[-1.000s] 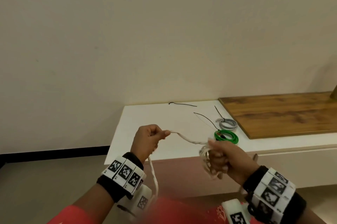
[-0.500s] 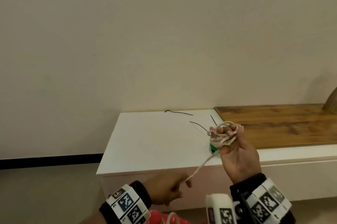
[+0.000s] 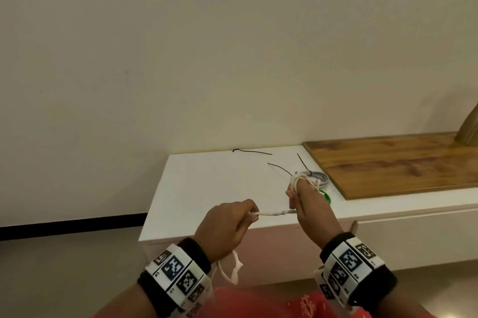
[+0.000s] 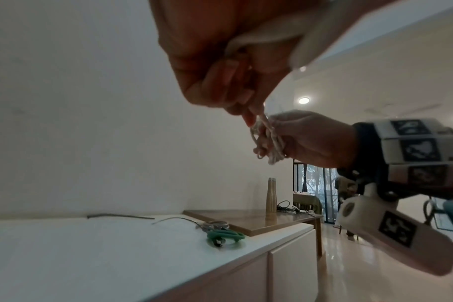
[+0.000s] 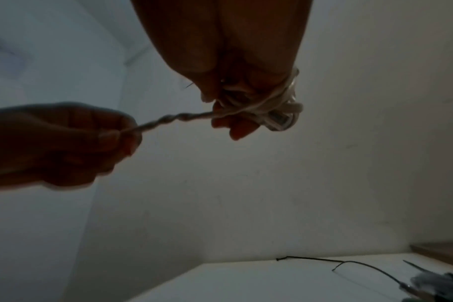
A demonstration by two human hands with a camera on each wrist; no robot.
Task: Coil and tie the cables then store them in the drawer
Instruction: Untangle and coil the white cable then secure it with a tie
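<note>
A white cable (image 3: 274, 213) is stretched between both hands above the front of the white cabinet (image 3: 207, 188). My left hand (image 3: 227, 227) pinches the cable's free length, and the loose tail (image 3: 232, 269) hangs below its wrist. My right hand (image 3: 309, 203) has several turns of the white cable (image 5: 277, 106) wound round its fingers and grips them. On the cabinet top behind it lie a coiled grey cable (image 3: 319, 177) and a coiled green cable (image 3: 326, 196), each with a black tie. In the left wrist view the green coil (image 4: 225, 237) lies near the cabinet's front edge.
Loose black cable ties (image 3: 252, 152) lie at the back of the cabinet top. A wooden board (image 3: 393, 165) covers the cabinet's right part, with a tall brass-coloured vase (image 4: 271, 199) on it. Cabinet fronts (image 4: 292, 271) are shut. A plain wall stands behind.
My left hand rose from below the cabinet edge and drew the cable sideways. My right hand turned from palm-up to edge-on, the turns still round its fingers.
</note>
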